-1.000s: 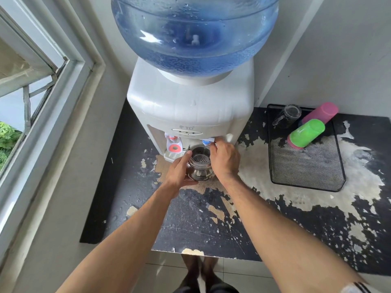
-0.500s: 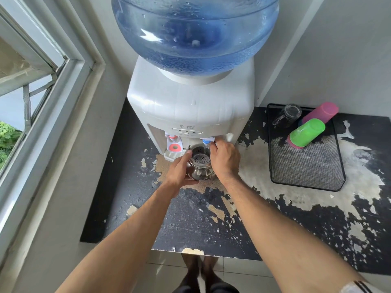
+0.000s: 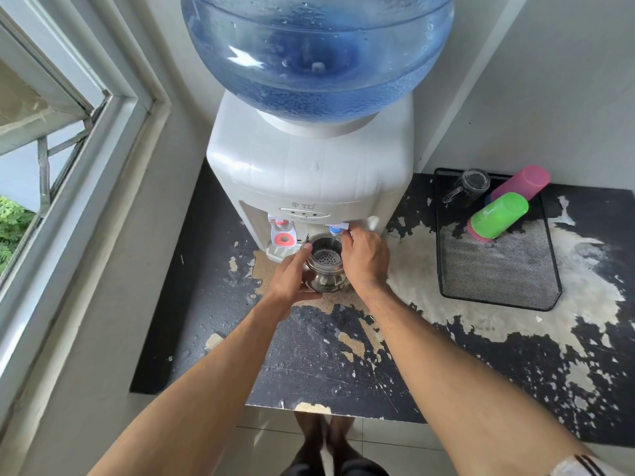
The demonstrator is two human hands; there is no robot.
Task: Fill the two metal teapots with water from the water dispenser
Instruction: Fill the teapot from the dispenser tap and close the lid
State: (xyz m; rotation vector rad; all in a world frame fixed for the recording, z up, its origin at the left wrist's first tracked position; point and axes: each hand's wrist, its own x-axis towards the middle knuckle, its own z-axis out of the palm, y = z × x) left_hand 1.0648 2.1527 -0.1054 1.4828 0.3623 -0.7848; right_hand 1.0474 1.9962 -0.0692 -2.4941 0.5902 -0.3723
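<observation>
The left hand (image 3: 292,278) is gripping the small shiny metal teapot (image 3: 324,269) under the blue-capped tap (image 3: 335,230) of the white water dispenser (image 3: 309,173), while the right hand (image 3: 365,259) is pressing that tap with curled fingers. Water is probably flowing, though glare hides it. Overfilling could spill onto the peeling black countertop (image 3: 309,355) if the lever is held too long.
</observation>
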